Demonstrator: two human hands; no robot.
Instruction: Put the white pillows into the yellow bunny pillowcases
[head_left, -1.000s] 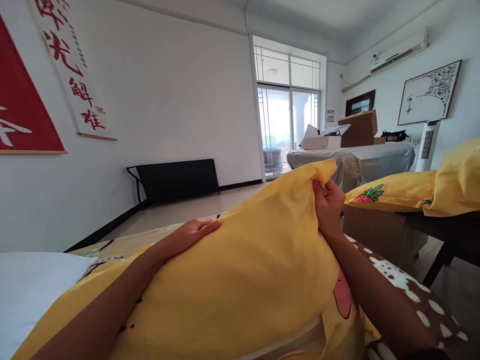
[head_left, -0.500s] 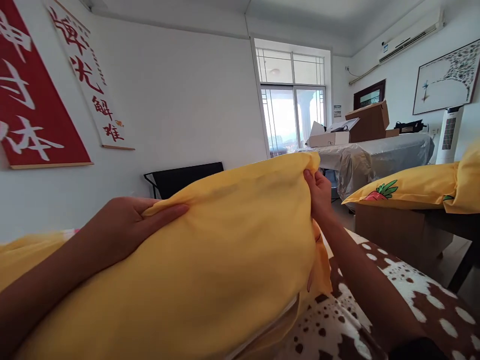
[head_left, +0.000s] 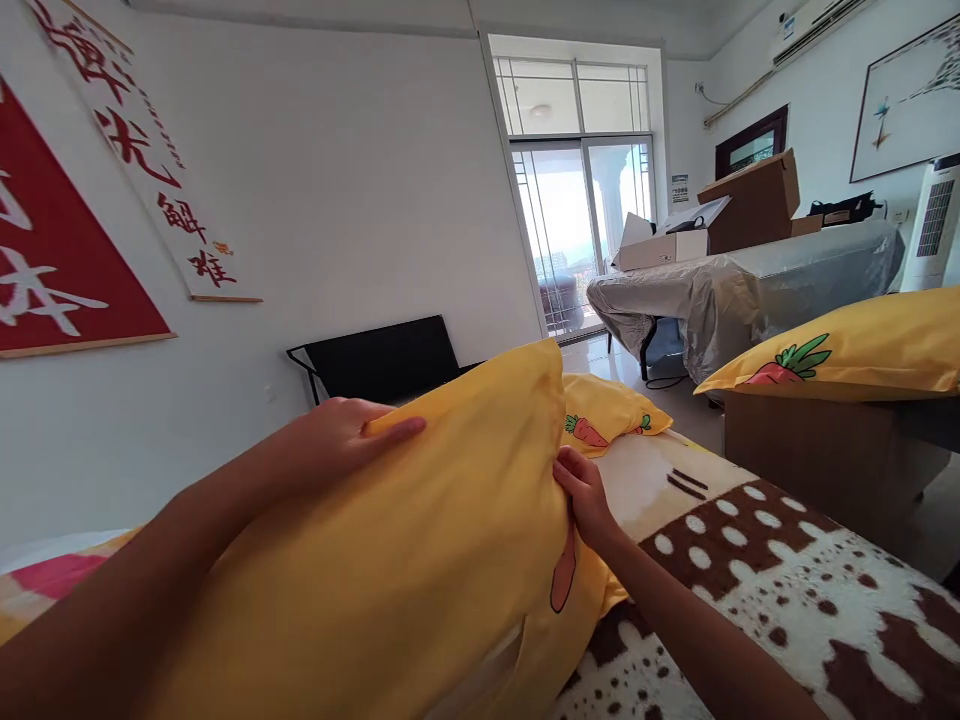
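Note:
A plump yellow pillow in its pillowcase (head_left: 390, 540) fills the lower middle of the view, tilted up toward me. My left hand (head_left: 352, 440) pinches its upper edge between thumb and fingers. Lower on the right side edge, below the upper right corner, my right hand (head_left: 586, 495) grips the cloth with closed fingers. A printed carrot (head_left: 564, 575) shows under that hand. Along the pillowcase's lower right part, a slit shows something white inside. The pillow's underside is hidden.
A brown and white patterned blanket (head_left: 750, 590) lies underneath. Another yellow carrot-print pillow (head_left: 615, 408) rests just beyond, and one more pillow (head_left: 847, 350) sits at right on dark furniture. A black bench (head_left: 382, 355) stands by the wall; boxes (head_left: 667, 248) top a plastic-covered table (head_left: 817, 265).
My right hand has moved from the pillow's upper right corner down its side edge. The left hand keeps its pinch. The pillow's corner now points up, and the pillow beyond has come into view.

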